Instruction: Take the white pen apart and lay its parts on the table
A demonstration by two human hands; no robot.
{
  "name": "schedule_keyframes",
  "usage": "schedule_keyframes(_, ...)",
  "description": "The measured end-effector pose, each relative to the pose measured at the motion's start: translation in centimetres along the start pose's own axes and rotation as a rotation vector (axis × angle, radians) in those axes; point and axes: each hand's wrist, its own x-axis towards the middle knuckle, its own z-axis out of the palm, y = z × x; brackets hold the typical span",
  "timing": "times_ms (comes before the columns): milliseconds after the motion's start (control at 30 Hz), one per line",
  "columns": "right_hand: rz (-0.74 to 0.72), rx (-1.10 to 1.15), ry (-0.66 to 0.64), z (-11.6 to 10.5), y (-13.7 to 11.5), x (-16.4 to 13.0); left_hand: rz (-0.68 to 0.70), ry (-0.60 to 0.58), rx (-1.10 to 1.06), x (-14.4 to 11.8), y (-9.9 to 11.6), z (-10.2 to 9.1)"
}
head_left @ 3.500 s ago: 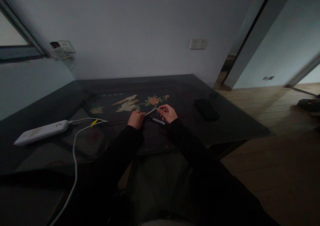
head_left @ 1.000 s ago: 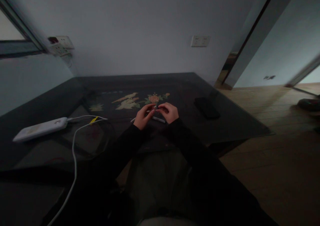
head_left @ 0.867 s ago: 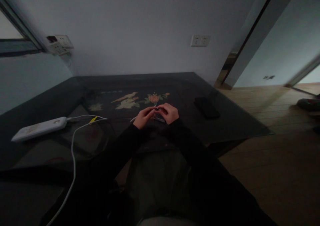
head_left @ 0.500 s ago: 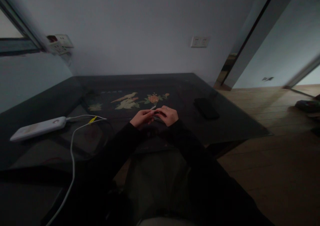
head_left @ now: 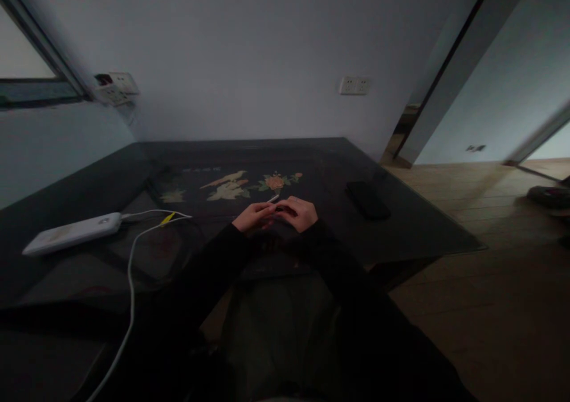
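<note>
Hands meet over the near middle of the dark glass table [head_left: 423,224]: our left hand [head_left: 253,217] pinches a thin white pen [head_left: 272,199], whose tip pokes up just beyond the fingertips, and our right hand [head_left: 299,212] curls closed around something small and dark at the pen's end, too dim to identify. Both hands hover just above the glass, on the near side of the bird-and-flower inlay [head_left: 249,184]. Left of the hands lies a white power bank [head_left: 73,233], its white cable [head_left: 130,283] trailing off the table's near edge; right of them rests a black phone-like slab [head_left: 367,199]. We judge the main risk to be the small part slipping from the right fingers, since the room is dark and a dark piece would be hard to find on dark glass; a sleeve could also snag the cable and drag the power bank. A short line of characters sits above the inlay, too faint to read; no brand is legible anywhere.
</note>
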Motion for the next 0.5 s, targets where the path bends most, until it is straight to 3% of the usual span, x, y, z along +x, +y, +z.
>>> schedule_keyframes(233, 0.121, -0.040, 0.076, 0.1, 0.3, 0.4, 0.183, 0.214, -0.155, 0.4, 1.1, -1.5)
schedule_keyframes(500, 0.142, -0.254, -0.216, 2.9, -1.5, 5.0, 0.319, 0.372, -0.228, 0.7, 1.6, -2.9)
